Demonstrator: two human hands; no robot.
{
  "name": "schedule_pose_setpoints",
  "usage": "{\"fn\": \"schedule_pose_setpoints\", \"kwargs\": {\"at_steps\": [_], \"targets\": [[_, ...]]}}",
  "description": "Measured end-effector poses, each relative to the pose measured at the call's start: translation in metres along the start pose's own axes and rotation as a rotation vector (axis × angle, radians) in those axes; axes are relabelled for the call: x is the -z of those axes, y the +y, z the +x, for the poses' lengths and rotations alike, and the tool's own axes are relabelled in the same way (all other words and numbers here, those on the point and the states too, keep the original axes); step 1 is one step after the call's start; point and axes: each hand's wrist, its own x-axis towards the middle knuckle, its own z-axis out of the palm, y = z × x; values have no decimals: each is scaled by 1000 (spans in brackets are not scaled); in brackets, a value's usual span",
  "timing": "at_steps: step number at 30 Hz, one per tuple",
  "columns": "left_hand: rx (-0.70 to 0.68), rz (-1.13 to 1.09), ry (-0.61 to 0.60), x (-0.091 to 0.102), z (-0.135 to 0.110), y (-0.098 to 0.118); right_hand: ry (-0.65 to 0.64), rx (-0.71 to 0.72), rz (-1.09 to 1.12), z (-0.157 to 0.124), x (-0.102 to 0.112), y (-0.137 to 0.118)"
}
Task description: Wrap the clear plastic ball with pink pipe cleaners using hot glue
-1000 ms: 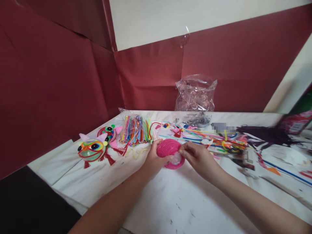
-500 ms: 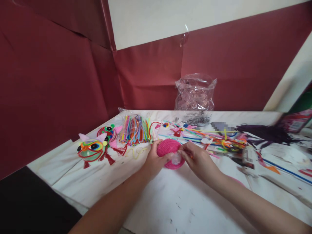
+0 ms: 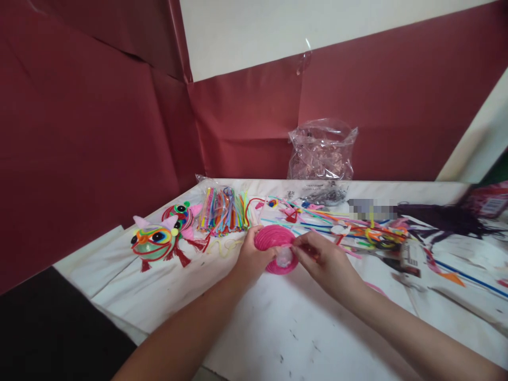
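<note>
A round ball (image 3: 273, 238) wound in bright pink pipe cleaner sits between my hands above the table. A clear, bare patch shows on its lower side. My left hand (image 3: 254, 256) is closed around the ball's left side, thumb lying across its front. At the right edge, my right hand (image 3: 321, 256) pinches the pink pipe cleaner; its fingertips are partly hidden. A pink strand (image 3: 375, 288) shows beyond my right forearm.
Two finished lion-head ornaments (image 3: 154, 243) with red tassels stand at left. Behind are bundled coloured pipe cleaners (image 3: 224, 209) and a clear plastic bag (image 3: 321, 153). Loose pipe cleaners, a glue gun (image 3: 410, 259) and dark purple fringe (image 3: 440, 217) lie at right.
Both hands keep hold, and the pink ball has turned or tilted slightly. My right fingers have shifted a little at its edge. The whole view has moved slightly.
</note>
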Motion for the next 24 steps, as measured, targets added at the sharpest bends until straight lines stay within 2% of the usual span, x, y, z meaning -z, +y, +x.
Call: {"fn": "schedule_pose_setpoints", "kwargs": {"at_steps": [4, 8, 15, 24], "targets": [[-19, 0, 49, 1, 0, -2, -10, -30, 14, -2, -1, -2], [-48, 17, 48, 2, 0, -6, -26, -54, 20, -3, -2, -6], [-118, 94, 78, 0, -6, -1, -38, -86, 13, -2, 0, -5], [-114, 108, 9, 1, -6, -1, -41, -87, 17, 0, 3, -3]]}}
